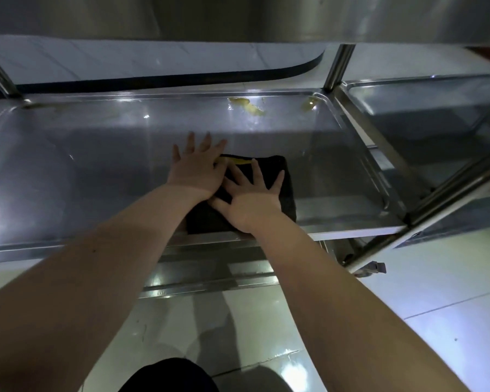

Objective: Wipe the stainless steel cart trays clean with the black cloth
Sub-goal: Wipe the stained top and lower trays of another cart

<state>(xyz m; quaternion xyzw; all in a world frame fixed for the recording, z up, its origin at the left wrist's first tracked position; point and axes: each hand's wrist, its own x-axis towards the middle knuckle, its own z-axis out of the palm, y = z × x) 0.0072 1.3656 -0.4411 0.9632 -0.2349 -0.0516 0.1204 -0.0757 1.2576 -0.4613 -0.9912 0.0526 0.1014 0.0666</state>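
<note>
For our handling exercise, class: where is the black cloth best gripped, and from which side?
Probably its free right edge, pinched from the right: the black cloth lies folded flat on the tray, and the left hand and right hand, pressed flat, cover its left and middle.

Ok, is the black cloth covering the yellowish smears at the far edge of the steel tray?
No, the yellowish smears lie bare, well beyond the folded black cloth.

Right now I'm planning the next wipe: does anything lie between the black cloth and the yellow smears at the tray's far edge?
Nothing visible: only bare steel of the tray lies between the black cloth and the yellow smears by the far rim.
</note>
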